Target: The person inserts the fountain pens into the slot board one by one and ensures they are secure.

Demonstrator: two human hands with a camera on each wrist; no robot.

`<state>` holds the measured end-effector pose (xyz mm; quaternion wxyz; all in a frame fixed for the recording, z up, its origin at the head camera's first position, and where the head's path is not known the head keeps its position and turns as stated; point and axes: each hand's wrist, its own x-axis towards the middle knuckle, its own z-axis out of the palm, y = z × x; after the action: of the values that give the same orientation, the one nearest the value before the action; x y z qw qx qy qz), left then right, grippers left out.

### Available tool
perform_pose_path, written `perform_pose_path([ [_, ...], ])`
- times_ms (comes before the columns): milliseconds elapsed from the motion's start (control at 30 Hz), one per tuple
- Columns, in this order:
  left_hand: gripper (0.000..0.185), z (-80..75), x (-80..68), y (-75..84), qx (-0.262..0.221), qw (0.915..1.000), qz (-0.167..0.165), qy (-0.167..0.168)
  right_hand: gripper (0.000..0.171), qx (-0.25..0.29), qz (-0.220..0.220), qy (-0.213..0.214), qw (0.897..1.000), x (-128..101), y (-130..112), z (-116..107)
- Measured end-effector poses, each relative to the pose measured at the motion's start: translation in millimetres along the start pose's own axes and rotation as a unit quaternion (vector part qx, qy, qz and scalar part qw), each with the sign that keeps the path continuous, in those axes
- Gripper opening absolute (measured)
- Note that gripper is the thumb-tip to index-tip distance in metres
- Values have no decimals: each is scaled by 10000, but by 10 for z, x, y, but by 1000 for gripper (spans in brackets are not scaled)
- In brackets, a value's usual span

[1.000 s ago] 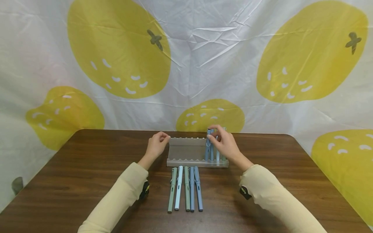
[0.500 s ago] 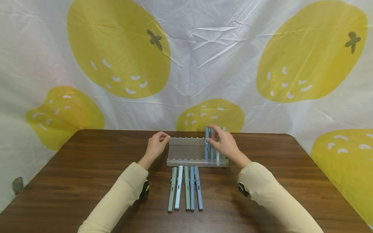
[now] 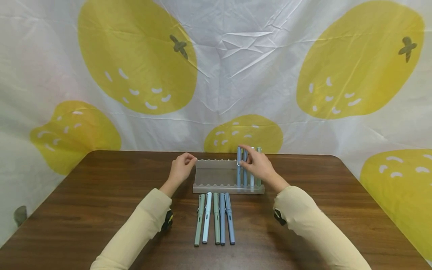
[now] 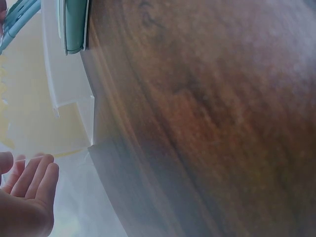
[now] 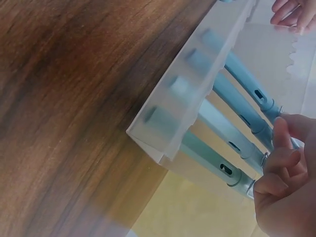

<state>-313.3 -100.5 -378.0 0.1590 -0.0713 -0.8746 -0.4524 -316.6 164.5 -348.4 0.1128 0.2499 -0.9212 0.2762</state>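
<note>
A clear pen rack (image 3: 212, 189) with scalloped edges stands toward the back of the table. Thumb and fingers of my left hand (image 3: 181, 168) pinch its upper left corner. My right hand (image 3: 262, 165) holds the upper part of a blue pen (image 3: 239, 174), which stands in the rack left of the other standing pens. To its right stand a second blue pen (image 5: 232, 95), a pale blue pen (image 5: 222, 127) and a green pen (image 5: 210, 155); my right fingers overlap their tops in the right wrist view.
Several capped pens lie side by side in front of the rack, among them a green pen (image 3: 199, 223), a light blue pen (image 3: 207, 219) and a blue pen (image 3: 230, 221). A white cloth (image 3: 236, 90) printed with yellow fruit hangs behind the wooden table (image 3: 135, 176).
The blue pen in my right hand has shifted slightly left and now stands straight in line with the others. My right hand has eased a little left with it; my left hand stays put.
</note>
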Motion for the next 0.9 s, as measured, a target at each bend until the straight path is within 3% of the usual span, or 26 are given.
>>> perform_pose_path([
  [900, 19, 1, -7, -1, 11, 10000, -78, 16, 58, -364, 432, 25, 9984, -6, -76, -8],
])
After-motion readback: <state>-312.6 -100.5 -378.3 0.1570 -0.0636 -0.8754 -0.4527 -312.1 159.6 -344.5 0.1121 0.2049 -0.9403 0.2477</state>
